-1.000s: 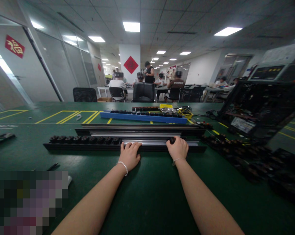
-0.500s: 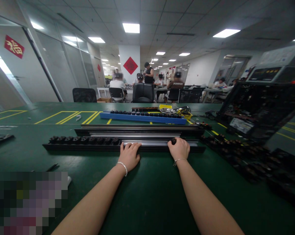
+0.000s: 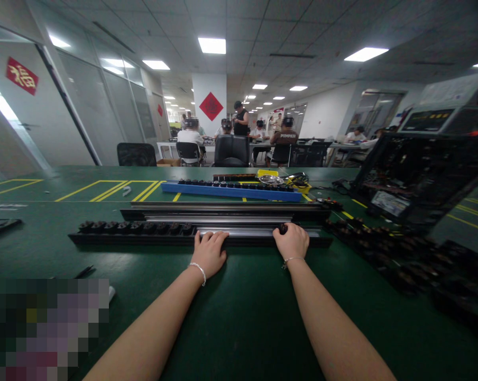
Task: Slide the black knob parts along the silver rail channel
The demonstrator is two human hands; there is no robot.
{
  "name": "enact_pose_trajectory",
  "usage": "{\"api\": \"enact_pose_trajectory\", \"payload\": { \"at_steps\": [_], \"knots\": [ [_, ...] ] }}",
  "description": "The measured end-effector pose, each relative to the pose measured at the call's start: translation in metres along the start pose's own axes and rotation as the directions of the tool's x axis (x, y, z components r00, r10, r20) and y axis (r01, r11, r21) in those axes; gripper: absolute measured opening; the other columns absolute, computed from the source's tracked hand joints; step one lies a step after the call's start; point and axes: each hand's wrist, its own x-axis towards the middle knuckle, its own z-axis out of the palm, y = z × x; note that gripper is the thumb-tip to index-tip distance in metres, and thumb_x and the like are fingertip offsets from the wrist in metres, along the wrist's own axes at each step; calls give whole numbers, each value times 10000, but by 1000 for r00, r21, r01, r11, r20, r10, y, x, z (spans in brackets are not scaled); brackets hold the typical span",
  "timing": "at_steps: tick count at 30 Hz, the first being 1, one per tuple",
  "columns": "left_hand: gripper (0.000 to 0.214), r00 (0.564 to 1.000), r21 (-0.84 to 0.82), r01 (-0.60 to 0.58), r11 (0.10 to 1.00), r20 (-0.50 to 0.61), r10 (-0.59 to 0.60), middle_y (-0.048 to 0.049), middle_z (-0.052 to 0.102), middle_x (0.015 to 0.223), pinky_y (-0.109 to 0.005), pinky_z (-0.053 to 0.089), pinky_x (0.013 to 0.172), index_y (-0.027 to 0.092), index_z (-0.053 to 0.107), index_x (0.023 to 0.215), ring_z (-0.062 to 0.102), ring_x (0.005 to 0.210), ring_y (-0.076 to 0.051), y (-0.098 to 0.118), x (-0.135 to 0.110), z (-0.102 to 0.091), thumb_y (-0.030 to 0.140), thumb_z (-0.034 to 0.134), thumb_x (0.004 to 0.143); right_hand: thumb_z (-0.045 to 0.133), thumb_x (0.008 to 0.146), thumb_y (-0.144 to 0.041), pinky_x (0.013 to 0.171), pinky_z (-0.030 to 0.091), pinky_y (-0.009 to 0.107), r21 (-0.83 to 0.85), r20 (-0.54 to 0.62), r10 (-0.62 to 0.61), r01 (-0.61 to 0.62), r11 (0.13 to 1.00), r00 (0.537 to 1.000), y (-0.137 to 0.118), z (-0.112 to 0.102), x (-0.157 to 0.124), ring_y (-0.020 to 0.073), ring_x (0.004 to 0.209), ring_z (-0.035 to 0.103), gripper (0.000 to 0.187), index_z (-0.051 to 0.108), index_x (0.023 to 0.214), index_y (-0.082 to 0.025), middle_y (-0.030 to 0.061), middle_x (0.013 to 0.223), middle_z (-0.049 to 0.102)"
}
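A long black channel rail (image 3: 247, 240) lies crosswise on the green table, a shiny metal strip along its inside. Several small black parts with brownish tops (image 3: 138, 227) sit in a row in its left half. My left hand (image 3: 210, 251) rests on the rail just right of that row, fingers spread over its near edge. Farther right, my right hand (image 3: 293, 243) is closed round a small black part (image 3: 282, 228) at the rail; the fingers hide most of it. Right behind lie more dark rails (image 3: 223, 210) with metal strips.
Beyond the rails is a blue tray (image 3: 231, 190) with a row of black parts. Many loose black parts (image 3: 397, 254) spread over the right side, below an open dark equipment case (image 3: 413, 180). A yellow container (image 3: 268, 173) stands at the back. Several people sit at farther tables.
My right hand has shifted very slightly to the right with the small black part. My left hand and the rail look unmoved.
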Motion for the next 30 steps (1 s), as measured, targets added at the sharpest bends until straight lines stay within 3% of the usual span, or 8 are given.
{"api": "enact_pose_trajectory", "payload": {
  "at_steps": [30],
  "knots": [
    [493, 1000, -1, -8, 1000, -17, 8, -13, 557, 1288, -587, 117, 1087, 312, 461, 1272, 443, 1186, -252, -3, 0, 5, 265, 490, 782, 483, 759, -319, 938, 290, 373, -28, -7, 73, -73, 997, 997, 7, -5, 3, 249, 1019, 503, 393, 584, 1087, -128, 134, 1024, 628]
  ]
}}
